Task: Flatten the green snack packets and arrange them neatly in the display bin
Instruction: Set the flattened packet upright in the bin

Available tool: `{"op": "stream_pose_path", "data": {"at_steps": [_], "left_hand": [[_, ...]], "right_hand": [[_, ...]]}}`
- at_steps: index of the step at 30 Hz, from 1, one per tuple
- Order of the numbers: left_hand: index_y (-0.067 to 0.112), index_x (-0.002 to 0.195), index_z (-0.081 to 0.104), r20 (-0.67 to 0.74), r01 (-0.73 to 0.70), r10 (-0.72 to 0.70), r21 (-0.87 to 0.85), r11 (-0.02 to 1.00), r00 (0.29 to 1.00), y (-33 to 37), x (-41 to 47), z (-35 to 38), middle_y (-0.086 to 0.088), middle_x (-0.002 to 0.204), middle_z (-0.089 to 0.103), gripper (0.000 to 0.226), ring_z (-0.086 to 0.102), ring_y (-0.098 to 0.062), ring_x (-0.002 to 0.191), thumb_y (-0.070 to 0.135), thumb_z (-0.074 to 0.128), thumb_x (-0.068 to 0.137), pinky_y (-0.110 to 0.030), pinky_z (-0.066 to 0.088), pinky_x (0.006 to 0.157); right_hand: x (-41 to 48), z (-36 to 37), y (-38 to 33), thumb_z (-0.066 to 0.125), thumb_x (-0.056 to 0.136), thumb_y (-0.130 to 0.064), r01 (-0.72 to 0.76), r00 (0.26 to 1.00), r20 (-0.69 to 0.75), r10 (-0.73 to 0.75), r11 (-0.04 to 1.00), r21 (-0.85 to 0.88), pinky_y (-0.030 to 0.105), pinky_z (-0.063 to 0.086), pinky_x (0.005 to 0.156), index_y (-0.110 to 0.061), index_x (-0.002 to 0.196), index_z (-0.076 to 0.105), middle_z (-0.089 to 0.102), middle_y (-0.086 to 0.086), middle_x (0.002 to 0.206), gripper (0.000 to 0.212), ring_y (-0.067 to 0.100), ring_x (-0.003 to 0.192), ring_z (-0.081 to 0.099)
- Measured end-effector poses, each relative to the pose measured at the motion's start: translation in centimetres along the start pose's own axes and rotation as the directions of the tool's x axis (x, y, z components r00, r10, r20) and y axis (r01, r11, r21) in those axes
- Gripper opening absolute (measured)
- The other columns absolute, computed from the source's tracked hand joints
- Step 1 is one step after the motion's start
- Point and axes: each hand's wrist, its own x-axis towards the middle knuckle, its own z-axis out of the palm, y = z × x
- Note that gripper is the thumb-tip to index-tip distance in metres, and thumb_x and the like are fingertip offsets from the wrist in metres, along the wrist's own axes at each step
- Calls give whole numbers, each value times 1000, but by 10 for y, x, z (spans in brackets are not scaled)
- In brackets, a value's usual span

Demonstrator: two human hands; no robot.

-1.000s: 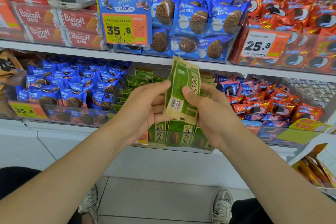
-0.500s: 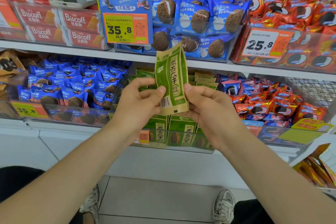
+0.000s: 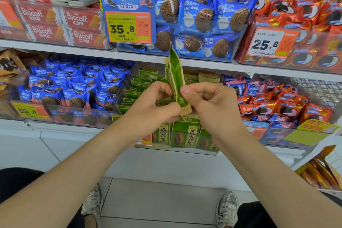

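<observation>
While the green packet (image 3: 174, 76) is up in the air like this, the thing that matters is which way it's pointing. It stands pretty much vertical, long axis running top to bottom, and it's turned nearly edge-on to the camera, so you mostly see a thin green strip with a tan border.

The left hand (image 3: 153, 105) pinches its lower part from one side and the right hand (image 3: 209, 102) pinches from the other, thumb pressed right against the edge. Neither hand is really closer, since both are on it at about the same height.

The display bin (image 3: 185, 149) sits straight ahead and a bit lower, just beyond the knuckles, so the drop-in looks like a short push forward and down.

Counts: one packet in hand, two hands on it, one bin. The front row (image 3: 190, 133) shows three upright green faces, with the right one partly hidden by the wrist. The stacked packets (image 3: 137, 87) behind overlap too much to count properly. Probably it needs its flat face turned forward before it slots in.
</observation>
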Motion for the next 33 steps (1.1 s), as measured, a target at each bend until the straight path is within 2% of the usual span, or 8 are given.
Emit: {"op": "stream_pose_path", "data": {"at_steps": [8, 14, 17, 21, 25, 27, 30, 33], "left_hand": [[2, 125, 54, 0, 69, -70, -146, 987, 998, 4, 2, 2, -19, 113, 78, 27, 79, -32, 103, 1, 60, 99, -46, 64, 93], [11, 115, 53, 11, 62, -61, -178, 982, 998, 3, 3, -2, -10, 99, 79, 41, 79, -33, 98, 19, 67, 78, -48, 64, 89], [16, 104, 52, -156, -25, -8, -208, 978, 988, 1, 7, -3, -7, 97, 74, 34, 77, -29, 93, 38, 70, 85, -51, 63, 85], [16, 110, 55, -279, -82, 82, 14, 997, 957, 0, 6, 2, -18, 100, 72, 46, 75, -35, 95, 60, 62, 100, -60, 60, 90], [15, 105, 55, -179, -181, 206, 147, 973, 962, -1, 3, 9, 7, 80, 63, 28, 63, -11, 74, 43, 56, 108, -34, 52, 73], [16, 99, 56, -84, -220, 245, 238, 946, 966, -3, 2, 10, 11, 77, 60, 20, 59, -8, 71, 34, 54, 110, -25, 49, 67], [20, 92, 57, -62, -258, 293, 327, 909, 954, -2, 0, 9, 7, 75, 54, 23, 52, -12, 69, 26, 47, 113, -37, 49, 67], [18, 98, 61, -17, -270, 281, 228, 936, 960, 1, -2, 7, 5, 84, 66, 22, 67, -21, 84, 33, 54, 111, -59, 61, 81]], "right_hand": [[-2, -1, -3, 75, 97, -14, -85, 995, 61, 79, 991, 99, 42, 67, 69, -6, 97, 80, 81, 13, 86, 10, 31, 78, 79], [-2, -3, -6, 73, 98, -16, -262, 954, 189, 235, 955, 137, 36, 64, 71, -2, 107, 78, 81, 15, 94, 18, 28, 84, 79], [0, -9, -15, 77, 95, -11, -288, 910, 321, 264, 957, 30, 44, 65, 77, -11, 125, 68, 81, 17, 94, 32, 30, 82, 79], [-1, -14, -21, 79, 92, -6, -252, 811, 518, 273, 961, -112, 38, 63, 73, -31, 142, 54, 80, 18, 90, 62, 32, 80, 77], [2, -6, -15, 70, 102, -25, -164, 949, 259, 178, 984, -73, 42, 66, 71, -22, 117, 72, 79, 13, 82, 16, 26, 71, 77], [4, -3, -6, 65, 105, -32, 16, 992, 123, 8, 982, -187, 52, 66, 70, -20, 100, 77, 77, 12, 77, 18, 32, 72, 77], [7, -4, 1, 61, 107, -34, 18, 1000, 28, -15, 992, -123, 64, 61, 77, -6, 94, 77, 73, 26, 88, 34, 49, 86, 71], [9, -10, -7, 66, 105, -26, -114, 993, 48, 111, 992, 59, 47, 65, 80, 0, 99, 79, 78, 22, 94, 30, 37, 85, 76]]}}
